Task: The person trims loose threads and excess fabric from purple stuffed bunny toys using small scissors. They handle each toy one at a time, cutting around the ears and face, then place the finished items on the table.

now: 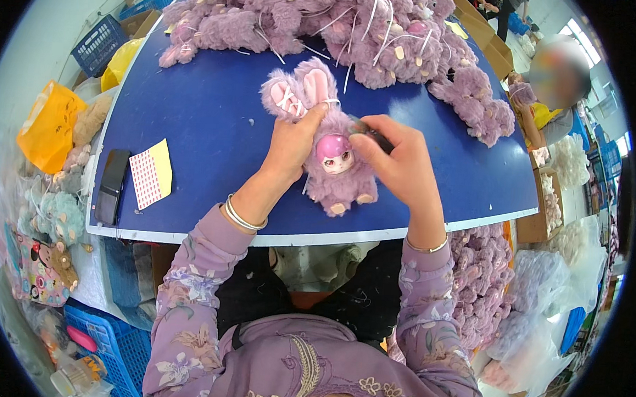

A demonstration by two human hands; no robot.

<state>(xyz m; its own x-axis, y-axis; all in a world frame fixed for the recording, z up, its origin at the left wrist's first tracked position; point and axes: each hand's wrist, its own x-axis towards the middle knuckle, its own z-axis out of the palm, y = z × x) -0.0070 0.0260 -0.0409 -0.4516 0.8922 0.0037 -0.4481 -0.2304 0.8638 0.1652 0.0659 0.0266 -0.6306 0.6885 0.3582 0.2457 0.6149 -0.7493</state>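
Head view — blue table (221, 137), plush heap (402, 49), crate (99, 47) beside — left hand (292, 144) grips rabbit (336, 187), right hand (402, 162) grips dark tool (381, 141)

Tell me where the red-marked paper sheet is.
In the head view, the red-marked paper sheet lies toward the left front corner of the blue table, just right of the black phone.

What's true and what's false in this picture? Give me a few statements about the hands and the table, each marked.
1. The left grip holds a purple toy near its long ears. True.
2. The phone lies to the right of the paper sheet. False: the phone lies to its left.
3. The right grip holds a dark tool. True.
4. The tabletop is red. False: it is blue.
5. A pile of purple toys covers part of the tabletop's far side. True.
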